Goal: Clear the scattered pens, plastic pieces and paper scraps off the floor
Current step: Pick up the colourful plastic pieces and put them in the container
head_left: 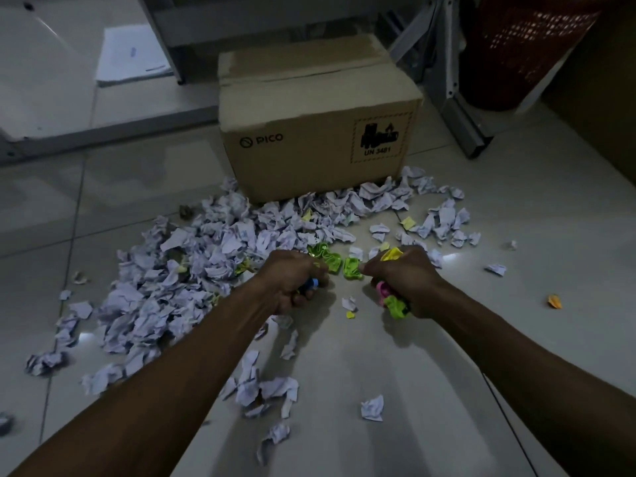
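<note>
A wide heap of crumpled white paper scraps [192, 270] covers the tiled floor in front of me, thickest at the left. My left hand [292, 280] is closed around a blue piece and touches green plastic pieces [330, 259] lying on the floor between my hands. My right hand [402, 284] is closed on a bunch of plastic pieces, green and pink below the fist and yellow above it. More paper scraps [444, 222] lie to the right. A small orange scrap [554, 301] lies alone at the far right. No pens are visible.
A closed cardboard box [316, 132] marked PICO stands just behind the heap. A red mesh basket [516, 46] sits at the back right behind metal frame legs [461, 122]. Flat sheets of paper [130, 56] lie at the back left. Loose scraps [268, 390] lie between my forearms.
</note>
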Tool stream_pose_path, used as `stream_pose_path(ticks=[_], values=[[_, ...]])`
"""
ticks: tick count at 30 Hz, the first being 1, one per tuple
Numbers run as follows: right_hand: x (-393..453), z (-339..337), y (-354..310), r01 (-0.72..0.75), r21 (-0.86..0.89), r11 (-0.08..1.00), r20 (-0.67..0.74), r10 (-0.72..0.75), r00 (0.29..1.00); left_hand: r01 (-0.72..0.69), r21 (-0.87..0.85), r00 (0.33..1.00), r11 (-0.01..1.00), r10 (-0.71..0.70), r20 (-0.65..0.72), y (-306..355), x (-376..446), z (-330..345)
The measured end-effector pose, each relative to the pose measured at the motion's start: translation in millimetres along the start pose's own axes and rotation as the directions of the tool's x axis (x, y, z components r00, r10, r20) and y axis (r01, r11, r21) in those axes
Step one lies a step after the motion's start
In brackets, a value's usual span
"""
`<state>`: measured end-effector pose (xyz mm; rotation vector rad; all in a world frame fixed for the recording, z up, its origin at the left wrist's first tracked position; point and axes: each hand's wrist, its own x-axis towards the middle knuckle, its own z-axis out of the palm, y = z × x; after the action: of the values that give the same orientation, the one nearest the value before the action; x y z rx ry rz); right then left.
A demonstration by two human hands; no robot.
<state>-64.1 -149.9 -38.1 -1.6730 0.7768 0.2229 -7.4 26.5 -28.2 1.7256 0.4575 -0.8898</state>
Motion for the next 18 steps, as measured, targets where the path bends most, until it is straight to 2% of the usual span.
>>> stream_pose_path(ticks=[3, 6, 8, 10, 12, 14, 18], values=[[16, 6, 1, 0.132, -0.284, 0.950, 0.011, -0.134, 0.991, -0.076, 0.140, 0.996, 0.987, 0.082, -0.031, -11, -4, 8], [24, 10, -3, 0.292, -0.551, 0.782, 0.073, -0.303, 0.950, -0.157, 0.295, 0.987, 0.943, 0.163, 0.005, -23, -9, 19], [28, 14, -6, 0.366, -0.635, 0.681, 0.130, -0.372, 0.919, -0.214, 0.345, 0.973, 0.914, 0.229, -0.003, -27, -7, 22], [31, 16, -8, 0.400, -0.659, 0.637, 0.169, -0.393, 0.904, -0.284, 0.396, 0.943, 0.873, 0.330, -0.051, -25, -1, 20], [34, 17, -8, 0.406, -0.684, 0.606, 0.198, -0.382, 0.903, -0.334, 0.490, 0.900, 0.805, 0.427, -0.088, -17, 7, 16], [37, 19, -4, 0.423, -0.742, 0.521, 0.246, -0.375, 0.894, -0.344, 0.619, 0.860, 0.705, 0.501, -0.093, -7, 12, 14], [35, 20, 0, 0.426, -0.790, 0.440, 0.284, -0.354, 0.891, -0.389, 0.798, 0.784, 0.459, 0.620, 0.026, 12, 21, 20]])
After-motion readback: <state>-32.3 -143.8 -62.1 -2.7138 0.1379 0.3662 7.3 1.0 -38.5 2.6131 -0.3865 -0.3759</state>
